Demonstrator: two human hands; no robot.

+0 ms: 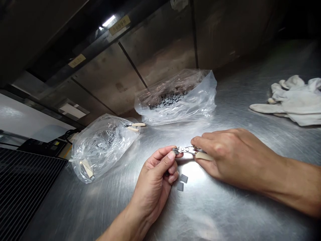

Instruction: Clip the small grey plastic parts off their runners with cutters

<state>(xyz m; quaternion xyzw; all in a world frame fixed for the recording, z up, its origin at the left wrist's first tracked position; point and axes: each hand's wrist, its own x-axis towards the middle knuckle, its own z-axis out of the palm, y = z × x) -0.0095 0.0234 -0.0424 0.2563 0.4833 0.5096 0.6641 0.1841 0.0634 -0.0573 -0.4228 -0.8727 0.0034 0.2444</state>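
Note:
My left hand (155, 177) is raised just above the stainless steel table (213, 207), its thumb and fingers pinching something small and grey (175, 151) at the tips of a small pair of metal pliers or cutters (185, 150). My right hand (233, 157) grips this tool by its beige handle (203, 156). Two small grey pieces (184, 178) lie on the steel just below the tool, next to my left fingers. The jaws are partly hidden by my left thumb.
Two clear plastic bags hold many grey pieces: one (175, 100) against the back wall, one (100, 149) at the left with beige strips. Crumpled white gloves (288, 100) lie at the right. A black ribbed surface (25, 190) borders the table's left side.

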